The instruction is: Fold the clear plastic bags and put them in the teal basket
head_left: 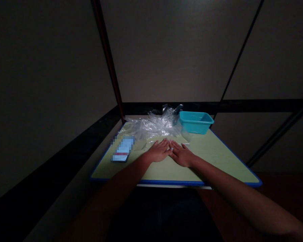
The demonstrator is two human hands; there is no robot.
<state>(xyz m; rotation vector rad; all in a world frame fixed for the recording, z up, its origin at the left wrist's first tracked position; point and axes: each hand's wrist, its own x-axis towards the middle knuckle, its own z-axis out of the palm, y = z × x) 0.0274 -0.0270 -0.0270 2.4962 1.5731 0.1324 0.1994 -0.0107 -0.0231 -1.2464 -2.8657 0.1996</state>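
Left hand (159, 151) and right hand (182, 155) lie open, palms down, fingertips touching, apparently flattening clear film (178, 142); bag pile (151, 126) at 11 o'clock.

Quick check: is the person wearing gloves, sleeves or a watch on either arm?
No. The left hand and right hand are bare, without gloves, and both forearms show no sleeves, watch or bracelet. The light is too dim to rule out a thin ring.

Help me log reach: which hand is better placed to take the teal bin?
Likely the right. The right hand lies flat nearer the teal bin, at the back right; the left hand lies farther left.
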